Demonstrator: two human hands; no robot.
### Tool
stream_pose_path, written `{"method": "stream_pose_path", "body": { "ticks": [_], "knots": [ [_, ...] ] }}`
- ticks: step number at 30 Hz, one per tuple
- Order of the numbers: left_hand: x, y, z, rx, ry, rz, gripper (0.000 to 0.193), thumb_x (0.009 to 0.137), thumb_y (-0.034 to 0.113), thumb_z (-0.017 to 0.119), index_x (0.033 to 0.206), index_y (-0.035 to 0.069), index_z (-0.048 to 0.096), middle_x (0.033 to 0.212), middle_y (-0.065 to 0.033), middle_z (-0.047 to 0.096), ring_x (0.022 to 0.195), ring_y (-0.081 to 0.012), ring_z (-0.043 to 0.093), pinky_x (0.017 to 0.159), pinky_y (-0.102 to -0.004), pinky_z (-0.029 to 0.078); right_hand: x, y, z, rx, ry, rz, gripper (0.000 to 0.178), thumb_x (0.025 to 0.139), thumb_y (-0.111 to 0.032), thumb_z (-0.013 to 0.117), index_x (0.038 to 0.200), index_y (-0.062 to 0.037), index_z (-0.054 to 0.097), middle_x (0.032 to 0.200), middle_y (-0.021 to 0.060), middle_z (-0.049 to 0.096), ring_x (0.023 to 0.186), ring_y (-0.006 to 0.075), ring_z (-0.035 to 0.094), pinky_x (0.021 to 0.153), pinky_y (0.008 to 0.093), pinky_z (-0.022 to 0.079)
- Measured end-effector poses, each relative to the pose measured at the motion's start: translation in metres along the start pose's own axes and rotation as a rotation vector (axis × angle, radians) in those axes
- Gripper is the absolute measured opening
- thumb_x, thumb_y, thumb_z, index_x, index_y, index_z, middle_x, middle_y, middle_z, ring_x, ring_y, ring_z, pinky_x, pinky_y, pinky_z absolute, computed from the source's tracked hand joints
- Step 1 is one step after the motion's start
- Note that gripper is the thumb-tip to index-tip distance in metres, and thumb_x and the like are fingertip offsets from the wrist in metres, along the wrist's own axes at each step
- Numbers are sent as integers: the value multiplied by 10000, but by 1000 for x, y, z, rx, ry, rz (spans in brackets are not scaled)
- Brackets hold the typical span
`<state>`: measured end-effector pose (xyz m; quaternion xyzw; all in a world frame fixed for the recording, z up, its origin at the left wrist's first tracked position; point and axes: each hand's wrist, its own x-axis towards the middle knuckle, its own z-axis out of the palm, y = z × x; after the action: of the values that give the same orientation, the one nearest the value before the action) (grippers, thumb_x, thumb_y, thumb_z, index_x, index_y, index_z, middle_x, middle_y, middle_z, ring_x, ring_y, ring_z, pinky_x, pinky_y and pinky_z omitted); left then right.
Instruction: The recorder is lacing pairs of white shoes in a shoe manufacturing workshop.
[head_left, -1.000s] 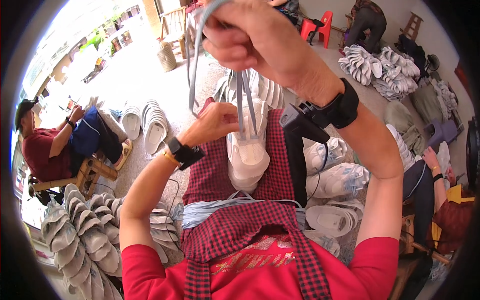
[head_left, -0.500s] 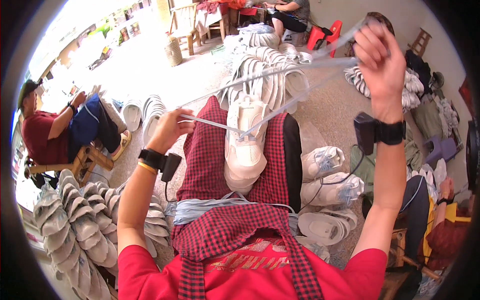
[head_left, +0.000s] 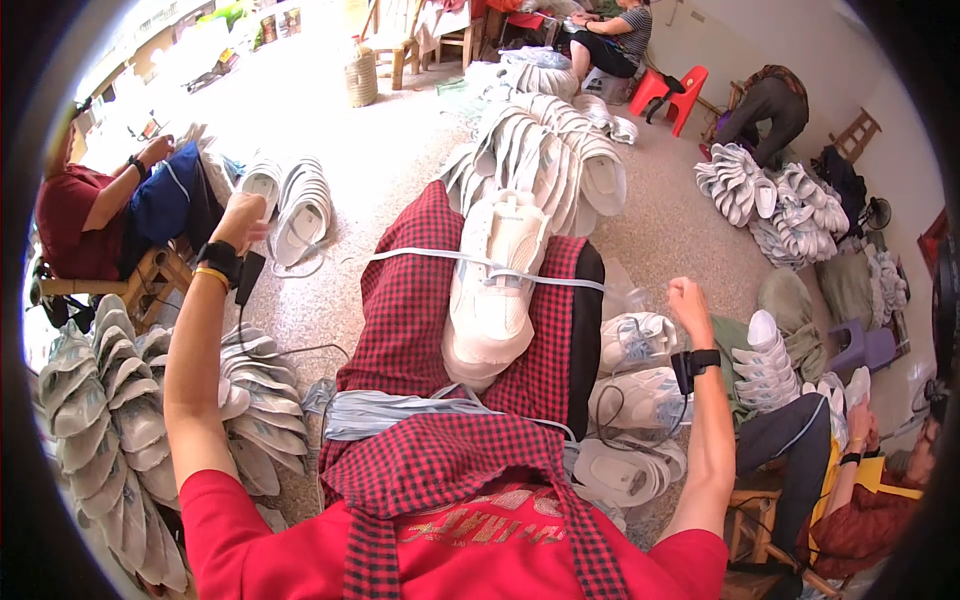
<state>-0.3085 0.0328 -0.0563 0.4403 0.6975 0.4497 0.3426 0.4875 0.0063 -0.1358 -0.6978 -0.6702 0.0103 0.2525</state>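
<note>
A white sneaker (head_left: 490, 300) lies on my lap between my thighs, toe toward me. One pale grey shoelace (head_left: 570, 281) runs through its lowest eyelets and stretches out across both thighs; beyond them I cannot follow its ends. Out to the left, above the floor, my left hand (head_left: 240, 222) is closed, fingers curled inward. My right hand (head_left: 690, 306) is a closed fist to the right, above the laced sneakers (head_left: 638, 340). Whether either hand grips a lace end cannot be made out. A bundle of pale blue laces (head_left: 385, 414) lies across my checked apron (head_left: 450, 450).
Stacked shoes (head_left: 110, 420) stand at my left, and a long row (head_left: 520, 150) lies ahead. More shoe piles (head_left: 790, 210) sit at the far right, near a red chair (head_left: 672, 98). Seated people work on both sides; another person (head_left: 770, 110) bends over at the back.
Both hands have moved apart and the right one has dropped from high up. The lace, earlier looped up to the raised right hand, now lies low across the shoe and thighs.
</note>
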Motion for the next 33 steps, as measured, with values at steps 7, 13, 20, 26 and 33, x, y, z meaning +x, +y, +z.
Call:
{"method": "stream_pose_path", "body": {
  "ticks": [7,13,20,26,33],
  "knots": [
    [-133,84,169,247,-142,743,212,924,118,580,1053,-2,699,971,-180,721,910,-267,692,821,-374,530,-35,-241,-29,349,-26,-669,170,871,-159,663,972,-24,641,949,169,657,951,356,609,881,453,482],
    [-164,91,214,262,-576,1016,151,886,110,643,952,-17,594,803,-130,644,748,-252,632,674,-372,506,-43,-265,-33,21,-160,-831,228,876,-236,684,980,-46,614,935,114,625,995,309,555,889,442,430],
    [-161,91,213,416,-649,1013,143,891,85,654,1004,16,601,820,-160,628,700,-318,629,618,-391,493,-41,-253,-22,63,-126,-831,99,919,-157,617,940,-74,568,854,99,577,798,291,645,656,429,522],
    [-142,82,178,579,-477,1265,218,884,-31,558,1068,18,663,879,-160,650,757,-351,658,681,-428,533,-32,-229,-31,-42,1,-1120,86,920,-142,593,922,-74,540,792,103,550,693,273,656,556,397,530],
    [-121,73,51,611,-141,1113,307,860,-86,515,1081,8,706,1056,-184,711,970,-325,699,856,-360,554,-5,-169,-122,-319,99,-1103,79,891,-88,538,966,-70,555,795,106,580,735,293,675,592,411,542]
  ]
}}
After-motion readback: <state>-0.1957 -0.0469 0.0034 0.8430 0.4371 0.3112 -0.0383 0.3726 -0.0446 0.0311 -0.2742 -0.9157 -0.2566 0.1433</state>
